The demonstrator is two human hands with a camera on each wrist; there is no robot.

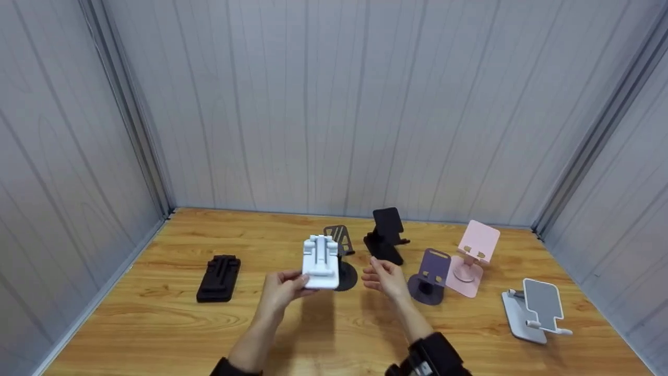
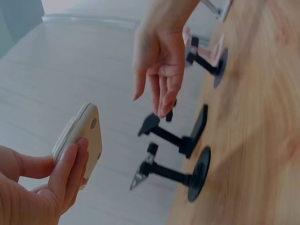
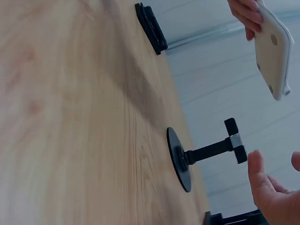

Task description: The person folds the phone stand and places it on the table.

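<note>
A white folded phone stand (image 1: 321, 262) is held up above the table, its hinged arm folded flat on its base. My left hand (image 1: 282, 290) pinches its lower left edge between thumb and fingers. In the left wrist view the stand's underside (image 2: 95, 136) shows round pads. My right hand (image 1: 386, 279) hovers to the right of it, fingers loosely bent, touching nothing. Behind the white stand, partly hidden by it, is a dark round-based phone stand (image 1: 346, 277). A black unfolded stand (image 1: 387, 235) stands just beyond my right hand.
A black folded stand (image 1: 219, 279) lies on the wooden table (image 1: 156, 334) at left. To the right stand a purple stand (image 1: 434, 269), a pink stand (image 1: 477, 243) and a white-and-grey unfolded stand (image 1: 543, 305). Pale panel walls (image 1: 334, 104) enclose the back and sides.
</note>
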